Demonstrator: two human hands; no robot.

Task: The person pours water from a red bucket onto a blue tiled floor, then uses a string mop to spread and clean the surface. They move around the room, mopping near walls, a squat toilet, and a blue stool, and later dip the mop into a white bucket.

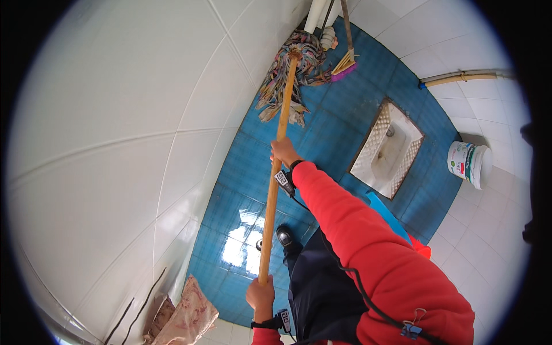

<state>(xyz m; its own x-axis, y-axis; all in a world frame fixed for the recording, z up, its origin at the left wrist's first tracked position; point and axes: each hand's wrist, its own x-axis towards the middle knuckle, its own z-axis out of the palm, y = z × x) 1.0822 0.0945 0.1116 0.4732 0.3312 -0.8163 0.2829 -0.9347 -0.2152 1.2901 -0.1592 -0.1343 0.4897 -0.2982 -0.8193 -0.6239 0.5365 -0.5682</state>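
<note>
A string mop with a long wooden handle (278, 155) and a head of multicoloured cloth strips (282, 80) reaches away from me. The strips are spread on the blue tiled floor by the left wall. My right hand (284, 152) is closed round the handle about midway along it. Near the handle's close end, my left hand (260, 292) is wrapped round it too. Just beyond the mop head, a broom (345, 66) with purple bristles leans in the far corner, its bristles close to the strips.
A squat toilet (386, 150) is set in the floor to the right. Beside the right wall is a white bucket (468, 164). A hose-like pipe (460, 77) runs along that wall. A blue object (386, 213) shows partly behind my right arm. Patterned cloth (187, 315) lies at lower left.
</note>
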